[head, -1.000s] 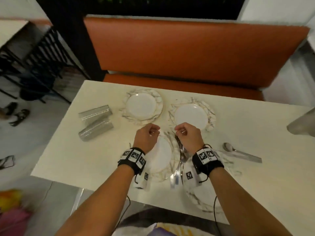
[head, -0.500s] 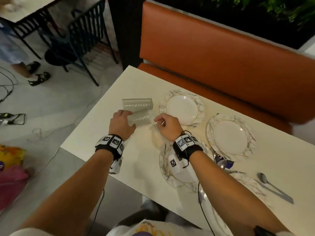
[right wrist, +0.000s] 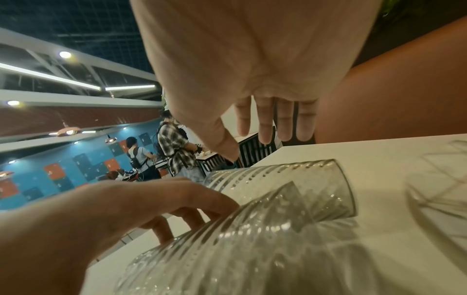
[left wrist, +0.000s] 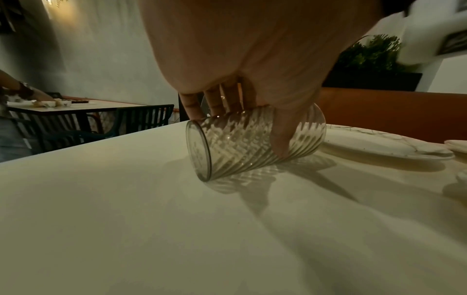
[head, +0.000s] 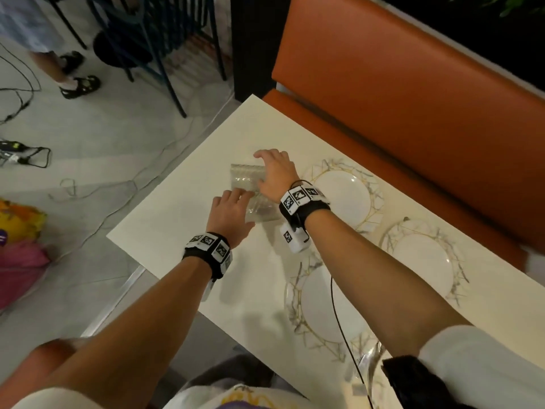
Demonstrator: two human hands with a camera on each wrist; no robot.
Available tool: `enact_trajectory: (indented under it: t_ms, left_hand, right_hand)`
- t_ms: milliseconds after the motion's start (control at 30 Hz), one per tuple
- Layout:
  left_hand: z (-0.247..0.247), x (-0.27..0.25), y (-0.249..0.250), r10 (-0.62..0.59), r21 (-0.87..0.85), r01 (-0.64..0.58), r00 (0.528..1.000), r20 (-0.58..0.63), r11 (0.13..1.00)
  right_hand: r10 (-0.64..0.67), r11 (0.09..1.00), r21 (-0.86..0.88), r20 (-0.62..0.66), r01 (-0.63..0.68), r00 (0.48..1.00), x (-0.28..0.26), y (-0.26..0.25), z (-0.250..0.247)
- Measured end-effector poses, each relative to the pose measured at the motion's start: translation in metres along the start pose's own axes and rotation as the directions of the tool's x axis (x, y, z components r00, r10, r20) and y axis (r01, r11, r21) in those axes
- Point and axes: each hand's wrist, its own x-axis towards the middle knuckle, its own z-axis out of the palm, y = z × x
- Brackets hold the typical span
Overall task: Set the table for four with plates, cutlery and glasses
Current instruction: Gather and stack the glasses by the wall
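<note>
Glasses lie on their sides near the far left corner of the table (head: 165,231), two ribbed clear tumblers resting side by side and apparently touching. The near glass (left wrist: 252,143) lies with its flat base toward the table's left edge. The left hand (head: 228,216) grips it from above: fingers curl over the far side and the thumb presses the near wall, a grasp suited to lifting a round body that would otherwise roll. The far glass (head: 244,175) lies just beyond it. The right hand (head: 275,175) hovers over this glass with fingers straight and spread, thumb apart; the right wrist view shows a clear gap between the fingertips (right wrist: 265,137) and the glass, so it holds nothing yet.

Three plates are in full view: one plate (head: 348,196) just right of the glasses, a second plate (head: 424,264) further right along the bench (head: 413,84) side, and a third plate (head: 321,302) on the near side. Part of a fourth rim shows at the lower edge. No cutlery can be made out in these views.

Judgement: the step in hand is picking up both glasses at once, one per hand, to stand them upright beside the plates. Ribbed walls aid grip, but a glass lying on its side may roll toward the table edge if nudged before the fingers close.
</note>
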Motion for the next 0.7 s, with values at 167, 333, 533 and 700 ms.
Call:
enact_trajectory:
  t_ms: [167, 333, 533, 700]
  left_hand:
    - [0.002, 0.001, -0.004, -0.006, -0.043, 0.006, 1.000, 0.003, 0.999]
    - [0.000, 0.000, -0.004, -0.026, -0.063, 0.028, 0.999, 0.025, 0.998]
    - [-0.002, -0.004, -0.002, -0.030, -0.087, 0.033, 0.999, 0.034, 0.996]
    - [-0.013, -0.007, 0.017, -0.024, -0.215, 0.011, 0.998, -0.059, 0.977]
  right_hand:
    - [0.068, 0.992, -0.119, 0.199, -0.045, 0.978, 0.039, -0.007, 0.015]
    - [0.124, 0.984, -0.154, 0.268, -0.084, 0.955, 0.051, 0.002, 0.031]
    - [0.116, 0.987, 0.115, 0.001, -0.115, 0.993, 0.023, 0.029, -0.003]
    - [0.313, 0.847, 0.504, -0.220, -0.168, 0.924, -0.044, 0.069, -0.060]
